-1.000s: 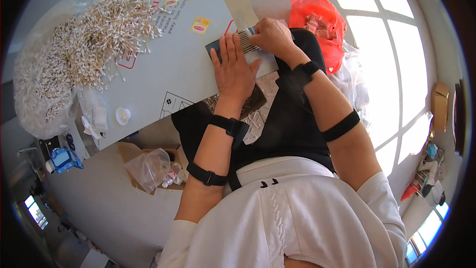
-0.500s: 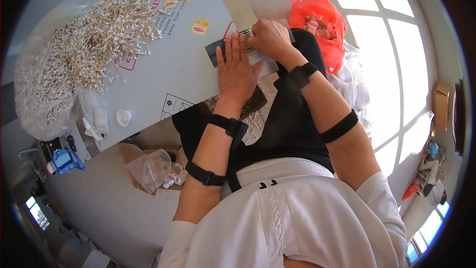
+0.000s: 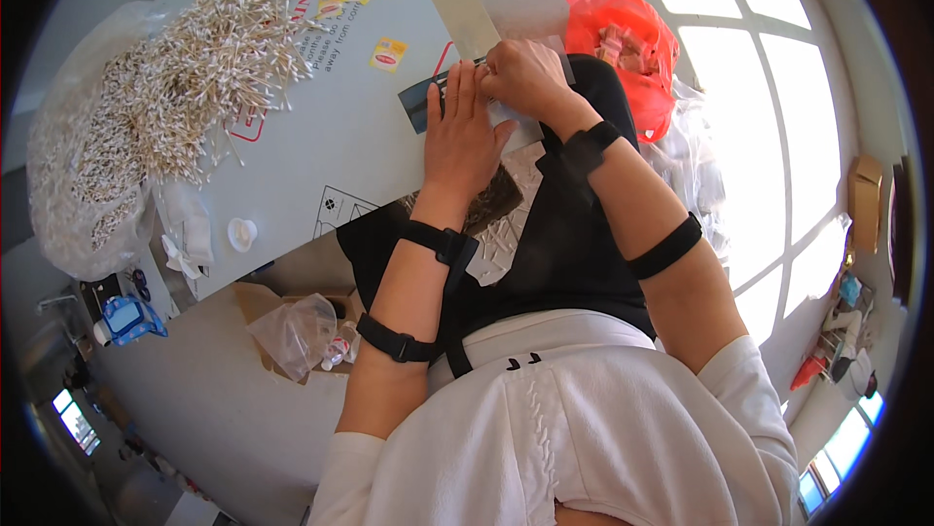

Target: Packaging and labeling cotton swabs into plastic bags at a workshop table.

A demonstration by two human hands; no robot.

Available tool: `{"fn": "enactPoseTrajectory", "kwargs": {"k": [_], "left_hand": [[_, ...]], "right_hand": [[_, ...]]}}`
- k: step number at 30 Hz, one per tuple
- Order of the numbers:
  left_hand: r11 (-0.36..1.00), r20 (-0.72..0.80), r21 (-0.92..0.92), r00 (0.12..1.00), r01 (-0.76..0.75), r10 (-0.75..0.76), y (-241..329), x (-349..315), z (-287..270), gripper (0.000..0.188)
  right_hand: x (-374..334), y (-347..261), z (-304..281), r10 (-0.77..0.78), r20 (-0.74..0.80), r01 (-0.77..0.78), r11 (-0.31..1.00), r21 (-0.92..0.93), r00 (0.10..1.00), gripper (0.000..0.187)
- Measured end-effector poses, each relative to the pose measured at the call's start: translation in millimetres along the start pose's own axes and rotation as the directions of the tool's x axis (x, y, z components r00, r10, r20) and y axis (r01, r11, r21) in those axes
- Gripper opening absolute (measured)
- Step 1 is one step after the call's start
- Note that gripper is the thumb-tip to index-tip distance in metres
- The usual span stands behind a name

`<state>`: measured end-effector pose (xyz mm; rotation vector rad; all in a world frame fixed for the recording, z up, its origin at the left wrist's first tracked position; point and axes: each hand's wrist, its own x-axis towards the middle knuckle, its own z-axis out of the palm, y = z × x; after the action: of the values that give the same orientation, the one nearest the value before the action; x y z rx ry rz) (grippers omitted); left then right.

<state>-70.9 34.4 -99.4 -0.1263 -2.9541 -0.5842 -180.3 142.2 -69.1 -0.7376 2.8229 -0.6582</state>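
My left hand (image 3: 461, 142) lies flat with its fingers stretched over a dark blue-grey flat card or packet (image 3: 416, 109) at the table's right edge. Close against its fingertips is my right hand (image 3: 530, 81), its fingers curled in a pinch. Whatever they grip is hidden behind the knuckles. Part of the same flat piece, or a clear sheet, shows beyond the right hand. A large heap of cotton swabs (image 3: 209, 69) spreads across the left of the table, partly out of a clear plastic bag (image 3: 60, 151).
Small yellow-and-white labels (image 3: 387, 54) lie at the table's far side. A white round cap (image 3: 242, 233) sits near the front edge. To the right stands a red plastic bag (image 3: 637, 44) with bundles inside. Below the table is a cardboard box (image 3: 255, 300) with a clear bag.
My right hand has shifted slightly left, over the striped, comb-like strip that showed between the hands. The left hand stays flat, hardly moved.
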Motion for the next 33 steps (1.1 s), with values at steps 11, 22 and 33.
{"fn": "enactPoseTrajectory", "kwargs": {"k": [11,22,33], "left_hand": [[0.998,0.023,-0.031,0.998,-0.056,0.057,-8.0,0.2,-2.4,0.071],[0.929,-0.195,-0.362,0.981,-0.075,0.003,-16.4,10.5,3.5,0.070],[0.553,-0.265,-0.833,0.884,-0.009,-0.385,-1.2,31.6,8.1,0.062]], "right_hand": [[-10.6,-1.5,-1.6,0.134,0.012,-0.135,0.988,0.071,0.991,0.026],[-9.3,-3.2,-3.0,0.119,-0.035,-0.115,0.988,0.103,0.992,0.023],[-7.5,-3.2,-0.8,0.079,-0.012,-0.078,0.996,0.036,0.997,0.024]]}}
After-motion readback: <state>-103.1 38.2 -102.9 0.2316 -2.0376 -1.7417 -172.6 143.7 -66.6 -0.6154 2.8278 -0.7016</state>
